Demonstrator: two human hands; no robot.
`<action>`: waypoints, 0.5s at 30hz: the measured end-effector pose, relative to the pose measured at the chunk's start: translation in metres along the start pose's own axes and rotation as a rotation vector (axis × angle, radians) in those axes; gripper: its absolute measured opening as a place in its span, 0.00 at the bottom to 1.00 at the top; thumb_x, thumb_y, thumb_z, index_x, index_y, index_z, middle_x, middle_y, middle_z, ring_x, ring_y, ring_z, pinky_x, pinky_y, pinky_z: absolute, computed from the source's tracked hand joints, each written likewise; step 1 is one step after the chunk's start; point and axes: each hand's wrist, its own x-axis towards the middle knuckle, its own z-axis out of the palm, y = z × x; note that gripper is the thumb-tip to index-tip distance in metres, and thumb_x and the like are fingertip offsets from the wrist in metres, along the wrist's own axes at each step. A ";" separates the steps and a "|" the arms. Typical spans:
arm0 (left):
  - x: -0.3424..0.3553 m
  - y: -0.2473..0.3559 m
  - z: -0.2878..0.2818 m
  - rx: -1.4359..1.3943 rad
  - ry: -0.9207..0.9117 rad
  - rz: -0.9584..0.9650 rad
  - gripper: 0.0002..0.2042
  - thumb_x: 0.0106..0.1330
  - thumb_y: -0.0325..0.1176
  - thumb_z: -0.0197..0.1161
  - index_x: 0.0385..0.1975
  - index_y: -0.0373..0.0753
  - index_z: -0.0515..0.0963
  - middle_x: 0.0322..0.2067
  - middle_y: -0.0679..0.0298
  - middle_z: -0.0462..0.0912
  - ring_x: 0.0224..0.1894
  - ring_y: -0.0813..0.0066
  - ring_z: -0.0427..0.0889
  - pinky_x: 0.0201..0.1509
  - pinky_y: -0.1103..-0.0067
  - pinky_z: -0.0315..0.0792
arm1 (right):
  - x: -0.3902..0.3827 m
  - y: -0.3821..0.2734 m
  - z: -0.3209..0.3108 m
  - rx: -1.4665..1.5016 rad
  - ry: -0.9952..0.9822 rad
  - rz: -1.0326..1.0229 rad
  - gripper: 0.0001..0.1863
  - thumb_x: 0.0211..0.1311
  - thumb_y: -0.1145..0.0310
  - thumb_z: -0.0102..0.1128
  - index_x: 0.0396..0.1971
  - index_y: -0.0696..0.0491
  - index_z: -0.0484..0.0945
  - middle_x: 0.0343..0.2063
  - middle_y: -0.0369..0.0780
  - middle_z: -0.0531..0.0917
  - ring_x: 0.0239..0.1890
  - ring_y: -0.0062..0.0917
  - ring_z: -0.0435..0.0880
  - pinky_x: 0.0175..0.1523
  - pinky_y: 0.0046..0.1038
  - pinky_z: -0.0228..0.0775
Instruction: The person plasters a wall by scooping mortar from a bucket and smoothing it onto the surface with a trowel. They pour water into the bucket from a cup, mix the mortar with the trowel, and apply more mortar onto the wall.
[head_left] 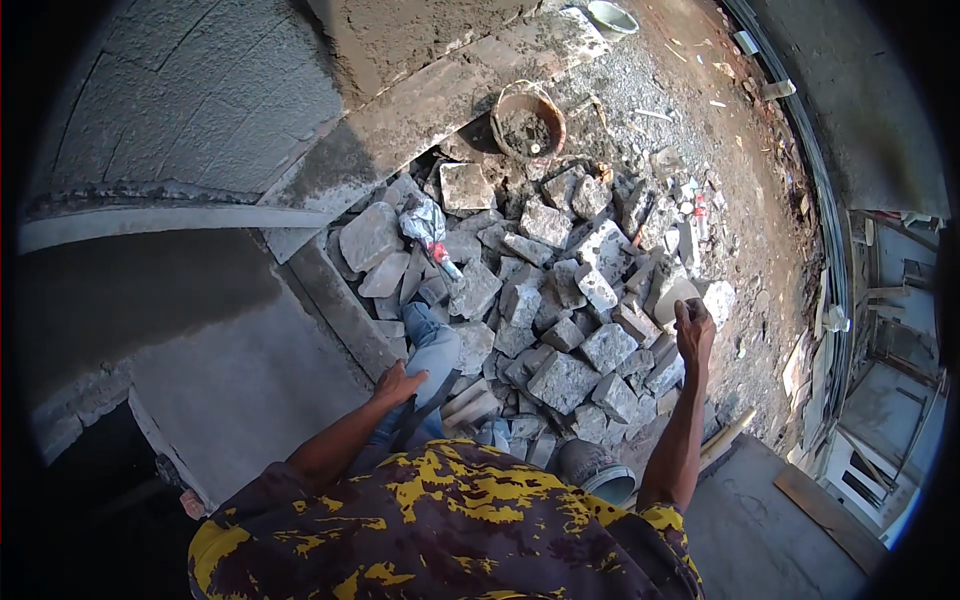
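My left hand (399, 385) rests against my bent leg in blue jeans (432, 350), with its fingers loosely spread and no object visible in it. Reaching out to the right, my right hand (695, 328) has its fingers curled together over the edge of the rubble. A pale, rounded piece (674, 300) lies right at its fingertips; I cannot tell whether they grip it. Broken grey stone blocks (562, 382) are heaped below and between both hands. A crumpled silvery plastic bag (424, 222) and a plastic bottle (443, 260) lie on the blocks beyond my left hand.
A round tub (528, 122) with dark material stands beyond the pile. One bucket (597, 472) is close to my body; another (612, 20) is far off. A concrete ledge (345, 310) edges the left side. Pipes (815, 190) run along the right wall.
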 end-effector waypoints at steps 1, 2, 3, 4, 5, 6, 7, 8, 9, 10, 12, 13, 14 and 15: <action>-0.003 0.005 -0.004 0.003 -0.009 -0.023 0.42 0.50 0.58 0.59 0.58 0.31 0.60 0.53 0.42 0.68 0.56 0.49 0.68 0.59 0.67 0.63 | 0.006 0.004 -0.005 -0.007 0.001 0.001 0.18 0.56 0.58 0.56 0.35 0.60 0.77 0.29 0.48 0.82 0.31 0.35 0.82 0.36 0.32 0.72; -0.005 0.008 -0.008 0.005 -0.016 -0.047 0.42 0.50 0.58 0.59 0.59 0.31 0.60 0.54 0.42 0.68 0.57 0.49 0.68 0.59 0.67 0.63 | 0.015 0.008 -0.007 -0.163 -0.024 -0.079 0.17 0.56 0.59 0.56 0.34 0.60 0.77 0.29 0.49 0.82 0.31 0.37 0.82 0.36 0.33 0.72; -0.004 0.009 -0.008 -0.001 -0.020 -0.045 0.42 0.50 0.58 0.59 0.59 0.31 0.60 0.54 0.42 0.68 0.57 0.49 0.68 0.59 0.67 0.63 | 0.024 0.007 -0.011 -0.320 -0.047 -0.158 0.17 0.56 0.59 0.56 0.33 0.60 0.77 0.28 0.51 0.82 0.31 0.39 0.82 0.37 0.34 0.72; -0.004 0.008 -0.009 -0.004 -0.032 -0.051 0.41 0.50 0.57 0.58 0.59 0.32 0.60 0.54 0.42 0.68 0.57 0.49 0.68 0.60 0.67 0.63 | 0.033 -0.005 -0.013 -0.332 -0.054 -0.190 0.17 0.55 0.58 0.56 0.31 0.59 0.78 0.27 0.52 0.81 0.31 0.43 0.82 0.37 0.36 0.72; -0.004 0.005 -0.008 -0.005 -0.042 -0.057 0.41 0.50 0.57 0.58 0.59 0.32 0.60 0.54 0.42 0.68 0.57 0.50 0.68 0.60 0.67 0.63 | 0.041 -0.017 -0.016 -0.365 -0.046 -0.255 0.17 0.55 0.57 0.56 0.31 0.58 0.78 0.26 0.52 0.81 0.31 0.43 0.82 0.37 0.36 0.72; -0.004 0.000 -0.006 -0.006 -0.039 -0.059 0.41 0.50 0.57 0.58 0.59 0.32 0.60 0.54 0.42 0.68 0.57 0.50 0.68 0.60 0.67 0.63 | 0.049 -0.031 -0.018 -0.395 -0.037 -0.320 0.18 0.55 0.56 0.56 0.31 0.58 0.78 0.25 0.52 0.81 0.30 0.43 0.82 0.36 0.36 0.72; -0.001 0.000 -0.004 0.018 -0.031 -0.035 0.41 0.51 0.57 0.58 0.59 0.32 0.60 0.54 0.43 0.68 0.57 0.50 0.68 0.60 0.67 0.63 | 0.063 -0.025 -0.020 -0.343 -0.026 -0.284 0.18 0.55 0.56 0.56 0.32 0.58 0.78 0.22 0.49 0.80 0.26 0.38 0.81 0.33 0.34 0.71; 0.002 0.001 0.000 0.046 -0.023 -0.010 0.40 0.51 0.56 0.58 0.59 0.32 0.60 0.54 0.43 0.68 0.57 0.50 0.68 0.60 0.67 0.63 | 0.073 -0.015 -0.023 -0.289 -0.013 -0.244 0.18 0.55 0.56 0.56 0.32 0.58 0.78 0.19 0.46 0.80 0.22 0.32 0.80 0.30 0.32 0.70; 0.000 0.000 0.004 0.054 -0.013 -0.016 0.40 0.51 0.56 0.58 0.59 0.32 0.60 0.54 0.43 0.68 0.57 0.50 0.68 0.60 0.67 0.63 | 0.076 -0.019 -0.020 -0.288 -0.001 -0.225 0.18 0.56 0.56 0.55 0.33 0.58 0.78 0.22 0.49 0.80 0.25 0.37 0.81 0.32 0.34 0.71; -0.002 -0.001 0.006 0.080 0.004 -0.026 0.40 0.51 0.56 0.58 0.59 0.32 0.60 0.54 0.44 0.68 0.57 0.50 0.68 0.60 0.67 0.63 | 0.072 -0.031 -0.017 -0.282 0.010 -0.208 0.18 0.56 0.56 0.55 0.33 0.58 0.78 0.25 0.52 0.81 0.29 0.42 0.82 0.35 0.36 0.72; -0.006 -0.003 0.011 0.139 0.023 -0.024 0.40 0.51 0.56 0.58 0.59 0.33 0.60 0.54 0.44 0.68 0.57 0.50 0.68 0.60 0.67 0.63 | 0.050 -0.032 -0.019 -0.007 0.102 -0.226 0.19 0.57 0.55 0.55 0.33 0.59 0.78 0.25 0.50 0.81 0.29 0.38 0.82 0.35 0.34 0.71; -0.007 -0.002 0.017 0.162 0.037 -0.019 0.40 0.51 0.56 0.58 0.58 0.33 0.61 0.54 0.45 0.68 0.57 0.51 0.68 0.60 0.67 0.63 | 0.035 -0.017 -0.018 0.028 0.197 -0.252 0.21 0.58 0.53 0.54 0.33 0.59 0.77 0.23 0.47 0.80 0.27 0.32 0.80 0.33 0.30 0.69; -0.007 -0.001 0.023 0.189 0.049 -0.012 0.40 0.50 0.56 0.58 0.58 0.32 0.62 0.55 0.45 0.68 0.56 0.51 0.69 0.60 0.67 0.63 | 0.017 0.004 -0.014 0.060 0.294 -0.272 0.22 0.58 0.51 0.54 0.34 0.59 0.76 0.21 0.44 0.79 0.25 0.26 0.78 0.32 0.27 0.68; -0.007 0.001 0.031 0.223 0.050 -0.006 0.40 0.50 0.56 0.58 0.58 0.32 0.62 0.55 0.45 0.68 0.56 0.51 0.69 0.60 0.67 0.63 | -0.002 0.031 -0.008 0.228 0.305 -0.196 0.21 0.58 0.52 0.55 0.34 0.58 0.76 0.23 0.43 0.79 0.26 0.24 0.77 0.33 0.25 0.67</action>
